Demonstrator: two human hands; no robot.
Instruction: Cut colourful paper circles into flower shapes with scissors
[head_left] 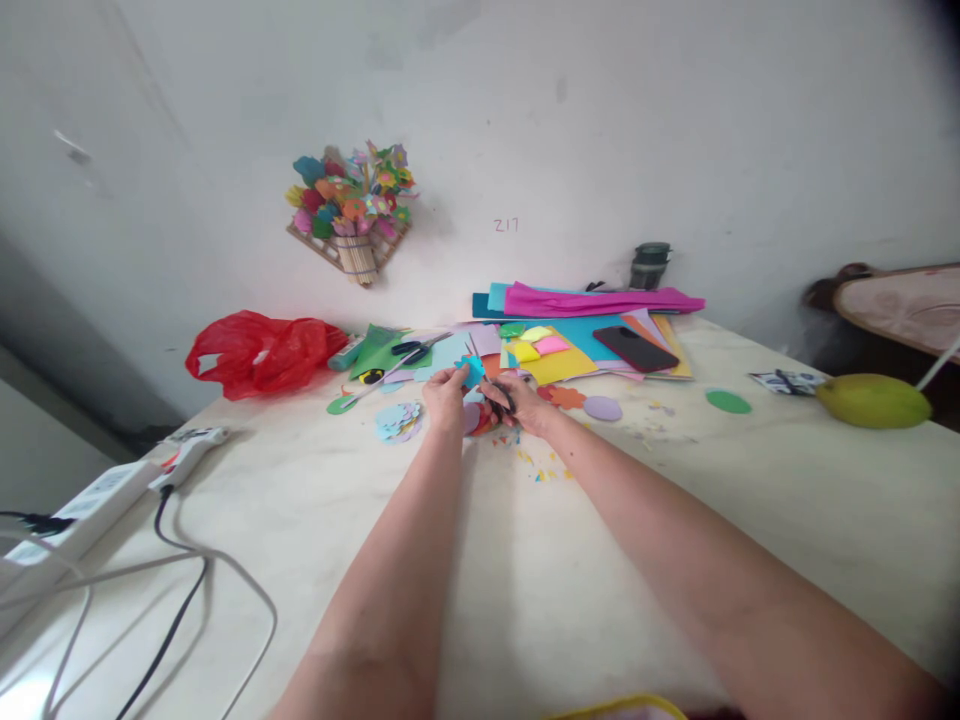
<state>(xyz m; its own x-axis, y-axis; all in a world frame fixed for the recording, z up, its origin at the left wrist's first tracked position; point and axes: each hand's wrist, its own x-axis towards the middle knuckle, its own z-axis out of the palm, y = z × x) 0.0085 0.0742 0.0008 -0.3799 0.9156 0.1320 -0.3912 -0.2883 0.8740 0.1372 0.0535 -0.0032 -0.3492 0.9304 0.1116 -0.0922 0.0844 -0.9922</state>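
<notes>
Near the middle of the table, my left hand (445,396) pinches a small blue paper piece (471,371) with a notched edge. My right hand (520,402) is closed around black-handled scissors (501,395), whose blades point up beside the blue paper. Under and beside the hands are red and purple paper pieces, partly hidden. A stack of light blue cutouts (398,423) lies left of my left hand. To the right of my right hand are an orange cutout (564,397) and a purple oval (602,408). Small paper scraps (544,466) are scattered just below.
Behind the hands lie coloured sheets (574,357), a phone (636,349) and a second pair of scissors (420,348). A red plastic bag (262,352) sits at the back left, power strips (90,505) with cables at the left edge, a yellow-green fruit (874,400) at right.
</notes>
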